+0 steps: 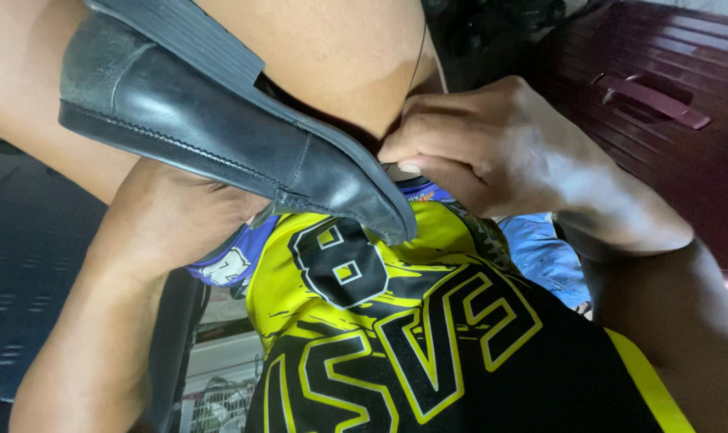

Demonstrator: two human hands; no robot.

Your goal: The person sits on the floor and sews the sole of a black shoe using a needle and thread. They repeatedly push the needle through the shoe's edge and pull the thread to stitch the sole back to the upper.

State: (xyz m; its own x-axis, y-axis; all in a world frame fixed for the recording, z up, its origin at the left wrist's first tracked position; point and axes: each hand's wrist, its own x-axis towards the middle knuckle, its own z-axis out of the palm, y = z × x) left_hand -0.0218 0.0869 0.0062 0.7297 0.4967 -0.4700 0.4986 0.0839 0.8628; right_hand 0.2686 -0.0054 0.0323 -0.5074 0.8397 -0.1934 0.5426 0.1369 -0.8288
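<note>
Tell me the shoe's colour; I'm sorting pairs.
Black leather shoe, with a ribbed dark grey sole; the head view shows it.

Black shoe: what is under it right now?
Under the black shoe, the left hand supports it from below, above a yellow and black jersey. The fingers are covered by the shoe.

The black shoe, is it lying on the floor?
No, the black leather shoe is held up over the person's lap, with the left hand under it and the right hand pinching near its toe.
</note>
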